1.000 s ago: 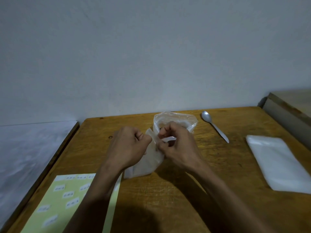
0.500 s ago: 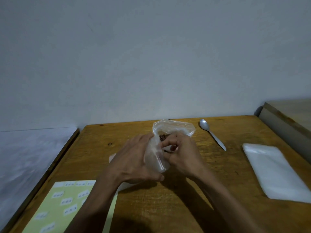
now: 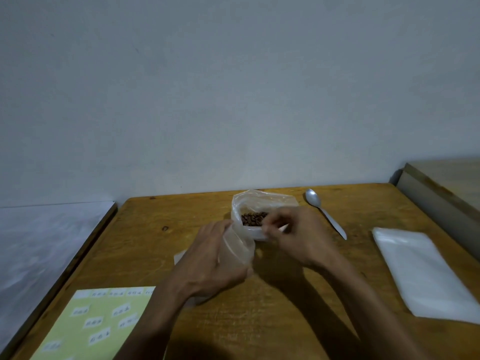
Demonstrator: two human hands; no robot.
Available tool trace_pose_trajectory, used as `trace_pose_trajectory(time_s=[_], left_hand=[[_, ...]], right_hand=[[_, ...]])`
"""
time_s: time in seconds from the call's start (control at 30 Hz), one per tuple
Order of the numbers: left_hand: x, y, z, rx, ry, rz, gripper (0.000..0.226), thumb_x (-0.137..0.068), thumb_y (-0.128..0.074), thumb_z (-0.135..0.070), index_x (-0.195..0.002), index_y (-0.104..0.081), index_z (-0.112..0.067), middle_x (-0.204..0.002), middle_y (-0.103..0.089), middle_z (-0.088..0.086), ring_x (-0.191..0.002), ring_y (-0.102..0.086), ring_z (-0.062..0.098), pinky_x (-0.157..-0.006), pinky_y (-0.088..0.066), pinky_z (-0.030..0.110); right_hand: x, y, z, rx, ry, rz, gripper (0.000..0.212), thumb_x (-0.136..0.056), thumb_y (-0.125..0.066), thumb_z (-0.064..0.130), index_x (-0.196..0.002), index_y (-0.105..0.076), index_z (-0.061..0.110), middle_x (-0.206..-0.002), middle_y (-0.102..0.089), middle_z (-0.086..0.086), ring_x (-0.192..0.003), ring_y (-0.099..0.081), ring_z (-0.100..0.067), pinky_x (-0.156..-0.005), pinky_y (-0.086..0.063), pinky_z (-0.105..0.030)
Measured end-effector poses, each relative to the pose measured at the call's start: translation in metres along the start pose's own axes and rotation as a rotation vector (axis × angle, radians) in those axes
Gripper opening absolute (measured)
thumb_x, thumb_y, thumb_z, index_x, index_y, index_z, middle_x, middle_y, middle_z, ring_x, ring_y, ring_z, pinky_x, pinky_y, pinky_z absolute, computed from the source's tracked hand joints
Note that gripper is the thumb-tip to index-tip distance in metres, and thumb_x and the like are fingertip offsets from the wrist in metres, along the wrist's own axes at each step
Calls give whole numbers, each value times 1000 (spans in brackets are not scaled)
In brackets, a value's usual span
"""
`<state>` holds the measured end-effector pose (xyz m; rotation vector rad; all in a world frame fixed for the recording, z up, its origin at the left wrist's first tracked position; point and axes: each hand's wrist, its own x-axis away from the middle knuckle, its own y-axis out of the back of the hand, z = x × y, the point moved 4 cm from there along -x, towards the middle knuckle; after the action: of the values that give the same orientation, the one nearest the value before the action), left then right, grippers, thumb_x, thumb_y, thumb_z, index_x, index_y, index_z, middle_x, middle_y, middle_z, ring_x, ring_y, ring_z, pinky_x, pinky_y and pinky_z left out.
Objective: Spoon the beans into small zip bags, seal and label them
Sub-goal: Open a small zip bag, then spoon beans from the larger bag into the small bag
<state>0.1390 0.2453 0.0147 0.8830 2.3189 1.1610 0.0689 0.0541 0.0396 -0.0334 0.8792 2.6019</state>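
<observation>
a plain pale grey-blue wall (image 3: pixel 233 87) fills the upper half of the view, bare and evenly lit, dimmer toward the corners. against its foot stands a wooden bench (image 3: pixel 181 216) with a warm yellow-brown top, visible grain and a dark knot near its far left part. to the left of the bench, just beside its edge, lies a lower pale surface (image 3: pixel 39 242) with a whitish, faintly mottled covering. at the far right, a light wooden piece of furniture (image 3: pixel 446 183) with a flat top and a grey side stands against the bench's corner. the light is soft and dull, casting dark shadows on the bench's near part.
</observation>
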Motion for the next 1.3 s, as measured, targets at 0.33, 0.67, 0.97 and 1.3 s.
trace_pose_trajectory(time_s=[0.33, 0.67, 0.97, 1.3], left_hand=[[-7, -12, 5, 154, 55, -164, 94, -74, -80, -55, -148, -25, -38, -129, -36, -20, -114, -45, 3, -77, -44, 15], [-12, -12, 8, 115, 67, -114, 104, -69, -81, -59, -152, -22, -36, -135, -32, -19, -118, -43, 9, -85, -44, 22], [-18, -13, 6, 55, 79, -50, 103, -71, -84, -53, -152, -26, -30, -131, -33, -19, -115, -40, 8, -80, -39, 20], [-21, -14, 6, 60, 94, -29, 109, -68, -84, -58, -154, -23, -30, -140, -33, -17, -121, -38, 9, -89, -42, 25]], right_hand=[[-29, 51, -109, 670, -534, -299, 22, -93, -60, 36, -101, -68, 18, -108, -63, -6, -106, -56, -29, -92, -44, -47], [-23, 70, -76, -213, -353, -718, 16, -88, -68, 32, -80, -71, 19, -78, -74, -2, -78, -70, -21, -79, -59, -44], [-5, 51, -13, -102, 76, -544, 29, -97, -62, 33, -79, -76, 16, -64, -72, 4, -57, -66, -6, -60, -56, -33], [-2, -14, -53, -289, -359, -494, 34, -97, -62, 30, -69, -73, 13, -63, -70, -1, -59, -67, -17, -49, -52, -22]])
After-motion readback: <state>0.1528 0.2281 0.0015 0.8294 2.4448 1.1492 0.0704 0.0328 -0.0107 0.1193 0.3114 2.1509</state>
